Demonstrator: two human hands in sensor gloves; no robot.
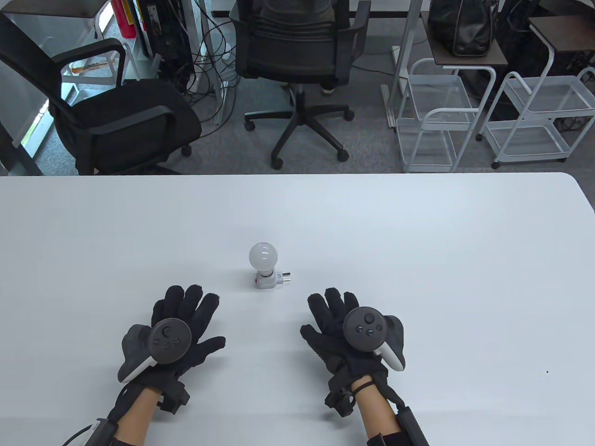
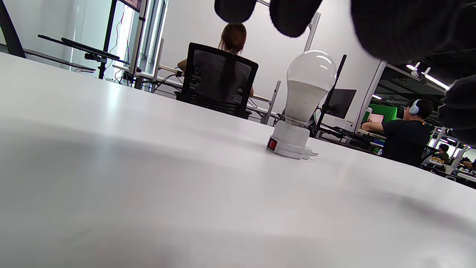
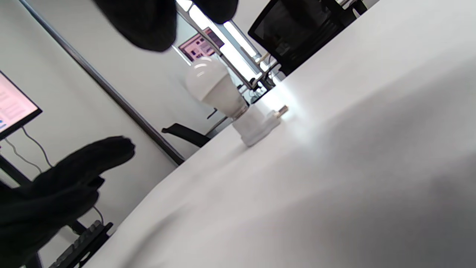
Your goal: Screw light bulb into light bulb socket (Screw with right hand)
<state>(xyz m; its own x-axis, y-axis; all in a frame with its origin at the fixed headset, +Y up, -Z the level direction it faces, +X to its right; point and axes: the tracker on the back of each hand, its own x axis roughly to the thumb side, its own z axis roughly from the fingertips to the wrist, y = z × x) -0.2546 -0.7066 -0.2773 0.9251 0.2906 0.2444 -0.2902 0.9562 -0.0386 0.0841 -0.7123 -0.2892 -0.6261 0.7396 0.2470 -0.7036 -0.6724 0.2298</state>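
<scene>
A white light bulb (image 1: 262, 255) stands upright in a white plug-in socket (image 1: 271, 280) with a red switch, in the middle of the white table (image 1: 418, 241). The bulb (image 2: 310, 80) and socket (image 2: 290, 141) show in the left wrist view, and the bulb (image 3: 210, 87) and socket (image 3: 256, 128) in the right wrist view too. My left hand (image 1: 179, 325) lies open, palm down, on the table to the near left of the socket. My right hand (image 1: 346, 330) lies open, palm down, to the near right. Neither hand touches the bulb or socket.
Black office chairs (image 1: 297, 51) and white wire carts (image 1: 437, 116) stand on the floor beyond the table's far edge. Nothing else lies on the table top.
</scene>
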